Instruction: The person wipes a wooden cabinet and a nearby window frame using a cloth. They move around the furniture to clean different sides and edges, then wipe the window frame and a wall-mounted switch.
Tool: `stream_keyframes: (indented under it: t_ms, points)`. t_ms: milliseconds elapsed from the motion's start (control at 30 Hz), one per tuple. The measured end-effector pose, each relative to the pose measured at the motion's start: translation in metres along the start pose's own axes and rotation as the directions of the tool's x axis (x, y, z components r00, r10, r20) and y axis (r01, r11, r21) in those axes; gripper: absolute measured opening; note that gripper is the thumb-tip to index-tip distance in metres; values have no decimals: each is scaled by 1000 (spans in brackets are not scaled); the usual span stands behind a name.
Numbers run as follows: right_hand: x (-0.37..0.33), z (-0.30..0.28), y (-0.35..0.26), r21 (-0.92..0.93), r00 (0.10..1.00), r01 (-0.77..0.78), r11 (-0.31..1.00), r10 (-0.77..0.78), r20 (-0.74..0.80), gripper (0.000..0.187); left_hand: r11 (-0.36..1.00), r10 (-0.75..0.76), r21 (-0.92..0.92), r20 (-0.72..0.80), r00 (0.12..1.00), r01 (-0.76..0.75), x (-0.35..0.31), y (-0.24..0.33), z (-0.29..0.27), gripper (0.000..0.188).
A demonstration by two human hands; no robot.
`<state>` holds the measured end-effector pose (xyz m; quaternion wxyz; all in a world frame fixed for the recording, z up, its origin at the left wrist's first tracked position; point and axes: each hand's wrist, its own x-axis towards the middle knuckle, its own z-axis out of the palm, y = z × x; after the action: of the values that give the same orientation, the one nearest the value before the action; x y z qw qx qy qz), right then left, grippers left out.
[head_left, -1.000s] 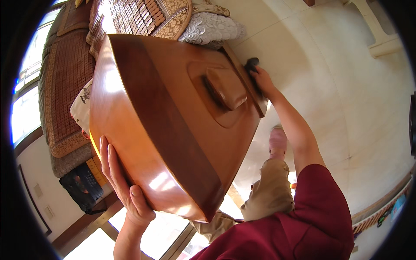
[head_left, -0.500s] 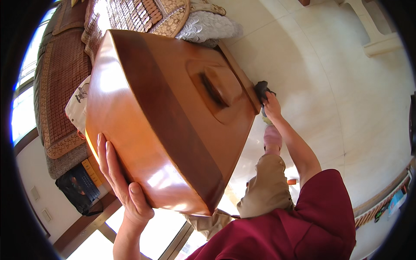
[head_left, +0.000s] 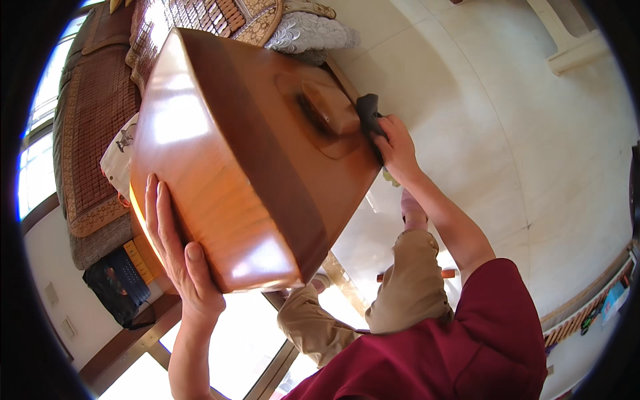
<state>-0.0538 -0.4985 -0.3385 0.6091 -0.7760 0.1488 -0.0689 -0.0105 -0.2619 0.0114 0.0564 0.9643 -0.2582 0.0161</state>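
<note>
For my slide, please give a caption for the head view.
Left hand braces a tilted wooden box while the right hand presses a dark cloth on its face.

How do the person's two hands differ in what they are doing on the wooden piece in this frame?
The left hand lies flat and open against the glossy side of the wooden piece, fingers spread, holding nothing. The right hand is closed around a dark cloth and presses it onto the top face beside the raised wooden block. The left hand sits at the near lower edge; the right reaches to the far edge. Both are bare and touch the same piece.
</note>
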Motion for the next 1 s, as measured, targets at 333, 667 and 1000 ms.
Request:
stream_keyframes:
  t_ms: [333,667,1000]
  points:
    - [140,34,36,-120,973,225,967,-230,-22,31,998,41,41,-51,998,-39,8,4,2,67]
    - [-36,8,32,10,1000,7,1000,-7,-12,22,998,-16,66,-80,997,21,-15,-3,3,63]
    - [-26,-37,-139,220,929,369,903,-354,-104,18,999,7,54,-109,994,-1,-9,0,2,61]
